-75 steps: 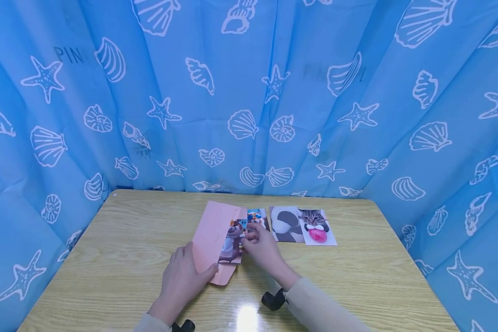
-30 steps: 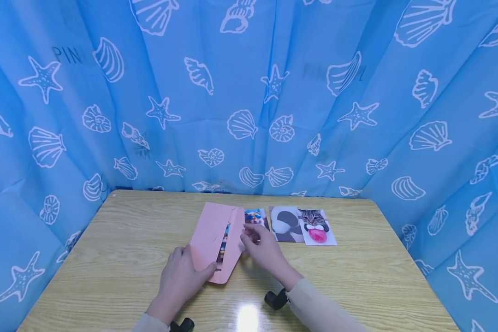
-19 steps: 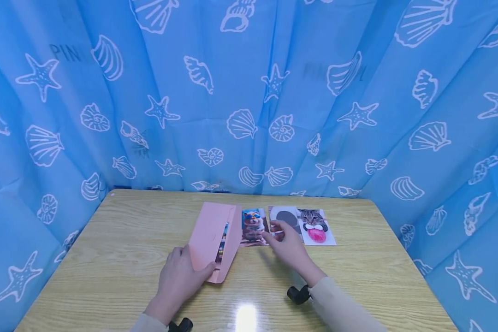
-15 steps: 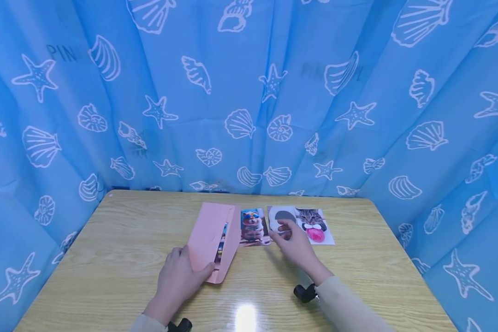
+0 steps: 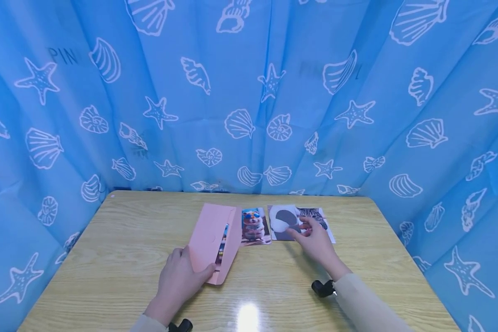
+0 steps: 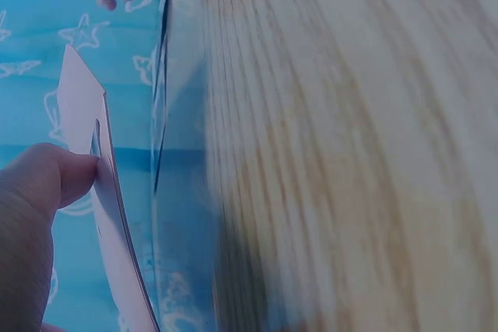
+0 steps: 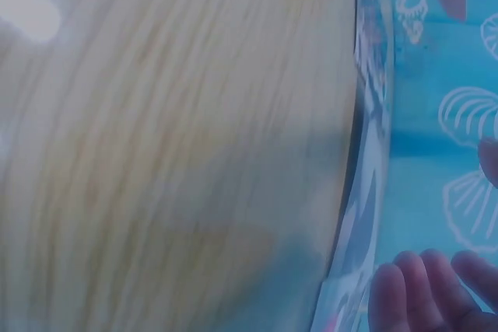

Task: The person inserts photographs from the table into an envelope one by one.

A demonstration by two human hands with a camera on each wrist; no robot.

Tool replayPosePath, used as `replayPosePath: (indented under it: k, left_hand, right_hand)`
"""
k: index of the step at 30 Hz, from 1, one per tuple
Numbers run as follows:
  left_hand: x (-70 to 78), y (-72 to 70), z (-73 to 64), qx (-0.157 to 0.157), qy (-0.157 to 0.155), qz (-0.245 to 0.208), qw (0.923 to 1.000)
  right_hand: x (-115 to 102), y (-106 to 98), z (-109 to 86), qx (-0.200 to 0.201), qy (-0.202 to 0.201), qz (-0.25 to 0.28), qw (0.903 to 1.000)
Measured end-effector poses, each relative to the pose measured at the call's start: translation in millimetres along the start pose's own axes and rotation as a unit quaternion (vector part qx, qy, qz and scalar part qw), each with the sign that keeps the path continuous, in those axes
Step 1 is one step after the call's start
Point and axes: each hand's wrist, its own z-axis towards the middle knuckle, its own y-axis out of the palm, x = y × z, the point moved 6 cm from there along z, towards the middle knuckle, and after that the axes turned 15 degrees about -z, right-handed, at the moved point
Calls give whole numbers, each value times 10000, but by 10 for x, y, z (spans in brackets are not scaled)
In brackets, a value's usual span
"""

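My left hand [image 5: 179, 279] grips the lower end of a pink envelope [image 5: 207, 233], its thumb at the opening. Inside the gap shows a strip of a picture card [image 5: 222, 246]; the rest of that card is hidden. Seen edge-on in the left wrist view, the envelope [image 6: 80, 106] is raised at a tilt. My right hand [image 5: 318, 244] hovers with loosely bent fingers and nothing held. It overlaps a cat picture card [image 5: 329, 233] and the edge of a grey-and-white picture card [image 5: 280, 221]. In the right wrist view, its fingers [image 7: 418, 289] are spread apart.
A picture card of a hamster in sunglasses [image 5: 253, 228] lies just right of the envelope. The cards lie in a row near the back of the wooden table [image 5: 120, 258]. A blue shell-patterned curtain [image 5: 240, 92] hangs behind and at both sides.
A picture card at the envelope's opening has slid inside it. My right hand has since moved away rightward, from the envelope's edge to over the cat card. My left hand keeps its grip.
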Motion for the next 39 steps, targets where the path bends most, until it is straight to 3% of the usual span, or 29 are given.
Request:
replayPosePath:
  k: [11,18,26,39]
  left_hand:
    - [14,3,9,-20,-68,71,10000]
    - [14,24,22,-109,-172,-14,9998]
    - [42,-34,50,-14,-92,-42,9999]
    - [8,-81,64,288,158,-106,9994]
  right_hand:
    - [303,-147,83,65,99,-227,9997]
    - [458,-206,97,195,530,-226,9981]
    - [577,-202,196,64,1004,-165,9948]
    - [658,-232,252,41,1124,-1087,9877]
